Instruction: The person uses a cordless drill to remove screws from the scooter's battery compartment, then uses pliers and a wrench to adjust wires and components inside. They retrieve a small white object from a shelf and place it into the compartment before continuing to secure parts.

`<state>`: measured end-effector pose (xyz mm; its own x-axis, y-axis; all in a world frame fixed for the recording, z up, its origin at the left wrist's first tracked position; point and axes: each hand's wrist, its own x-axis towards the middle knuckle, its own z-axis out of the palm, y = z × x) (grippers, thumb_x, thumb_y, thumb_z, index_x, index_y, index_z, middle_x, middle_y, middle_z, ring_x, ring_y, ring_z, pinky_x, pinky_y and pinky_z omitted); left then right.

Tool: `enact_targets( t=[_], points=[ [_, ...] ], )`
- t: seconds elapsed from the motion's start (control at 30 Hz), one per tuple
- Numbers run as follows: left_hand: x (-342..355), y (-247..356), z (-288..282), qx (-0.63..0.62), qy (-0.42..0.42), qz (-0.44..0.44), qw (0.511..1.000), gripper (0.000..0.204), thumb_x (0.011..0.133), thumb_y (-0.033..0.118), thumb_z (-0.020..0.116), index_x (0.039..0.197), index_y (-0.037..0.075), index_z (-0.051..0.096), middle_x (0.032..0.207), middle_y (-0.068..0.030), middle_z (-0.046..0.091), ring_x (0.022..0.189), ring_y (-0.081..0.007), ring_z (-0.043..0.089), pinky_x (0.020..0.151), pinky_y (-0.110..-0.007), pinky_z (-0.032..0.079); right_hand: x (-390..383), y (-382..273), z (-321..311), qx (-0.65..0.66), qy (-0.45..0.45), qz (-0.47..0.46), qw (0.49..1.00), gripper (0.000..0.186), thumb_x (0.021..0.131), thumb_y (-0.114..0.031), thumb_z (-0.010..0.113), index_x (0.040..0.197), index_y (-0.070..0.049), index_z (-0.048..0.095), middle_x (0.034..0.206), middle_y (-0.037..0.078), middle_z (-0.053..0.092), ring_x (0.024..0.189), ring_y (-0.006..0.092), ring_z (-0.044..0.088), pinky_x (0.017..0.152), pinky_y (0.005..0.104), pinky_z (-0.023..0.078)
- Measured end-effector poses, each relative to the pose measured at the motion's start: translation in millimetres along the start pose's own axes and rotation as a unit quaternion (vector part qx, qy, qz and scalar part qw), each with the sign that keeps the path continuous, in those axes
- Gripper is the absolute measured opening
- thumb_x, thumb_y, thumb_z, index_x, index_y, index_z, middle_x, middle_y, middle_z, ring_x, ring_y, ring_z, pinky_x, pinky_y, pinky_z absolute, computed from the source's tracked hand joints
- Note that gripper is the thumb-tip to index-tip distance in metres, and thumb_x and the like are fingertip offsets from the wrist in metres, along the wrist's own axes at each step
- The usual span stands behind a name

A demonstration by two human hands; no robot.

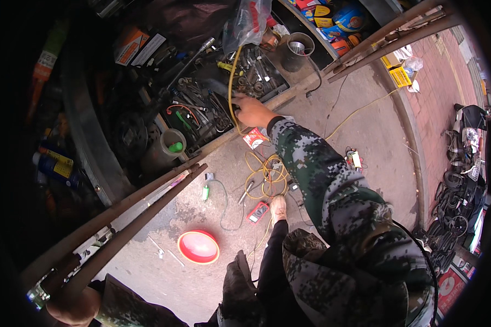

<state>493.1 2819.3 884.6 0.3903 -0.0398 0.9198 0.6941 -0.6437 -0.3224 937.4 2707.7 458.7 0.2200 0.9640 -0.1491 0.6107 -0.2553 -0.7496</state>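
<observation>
Right hand (pixel 252 113), at tools (pixel 190 86), and left hand (pixel 75 308), by bars (pixel 136 231), look half-curled, grip unclear.

We see bright daylight on the paving (pixel 442 82) at two o'clock, washing the concrete floor (pixel 387 163) pale, while the bottles (pixel 59 166) at nine sink into deep shadow. Near twelve, the right hand (pixel 252 111) catches light and a plastic bag (pixel 250 24) shows glare. We find the kerb (pixel 411 128) bowed near three, with all corners black.
</observation>
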Motion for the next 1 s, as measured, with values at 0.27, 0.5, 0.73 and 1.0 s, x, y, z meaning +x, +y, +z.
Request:
enact_targets(
  t=[0.27,0.5,0.73,1.0],
  points=[
    [-13.4,-0.7,-8.5,-0.023,0.003,-0.106,0.994,0.060,0.104,0.043,0.065,0.135,-0.007,0.053,0.108,-0.0179,0.064,0.090,-0.0277,0.067,0.075,-0.037,0.061,-45.6,12.6,-29.9,-0.064,0.108,0.089,0.988,0.041,0.083,-0.006,0.064,0.121,0.008,0.069,0.132,0.035,0.065,0.127,0.0468,0.062,0.111,0.0497,0.050],
    [-22.4,3.2,-14.5,-0.027,-0.019,-0.124,0.992,0.061,0.101,0.041,0.070,0.139,-0.003,0.050,0.117,-0.0183,0.061,0.099,-0.0303,0.066,0.081,-0.041,0.062,31.4,60.5,-54.1,-0.247,0.052,0.162,0.954,0.026,0.090,-0.019,0.066,0.102,0.003,0.073,0.107,0.029,0.075,0.106,0.0452,0.073,0.094,0.0529,0.059],
    [-26.3,7.3,-6.4,-0.059,-0.030,-0.147,0.987,0.065,0.097,0.039,0.075,0.143,0.001,0.048,0.125,-0.0186,0.059,0.107,-0.0329,0.065,0.087,-0.044,0.063,77.2,110.9,-34.1,-0.260,0.017,0.223,0.939,0.034,0.097,-0.028,0.062,0.107,0.001,0.077,0.121,0.028,0.074,0.115,0.0440,0.071,0.100,0.0500,0.057],
    [-28.1,7.5,-6.9,-0.089,-0.035,-0.171,0.981,0.072,0.093,0.036,0.081,0.148,0.006,0.045,0.135,-0.0189,0.055,0.117,-0.0359,0.064,0.094,-0.048,0.063,78.4,135.2,-8.3,-0.231,0.085,0.250,0.936,0.035,0.097,-0.026,0.060,0.101,0.006,0.075,0.101,0.029,0.076,0.099,0.0411,0.077,0.087,0.0504,0.061]
  ],
)
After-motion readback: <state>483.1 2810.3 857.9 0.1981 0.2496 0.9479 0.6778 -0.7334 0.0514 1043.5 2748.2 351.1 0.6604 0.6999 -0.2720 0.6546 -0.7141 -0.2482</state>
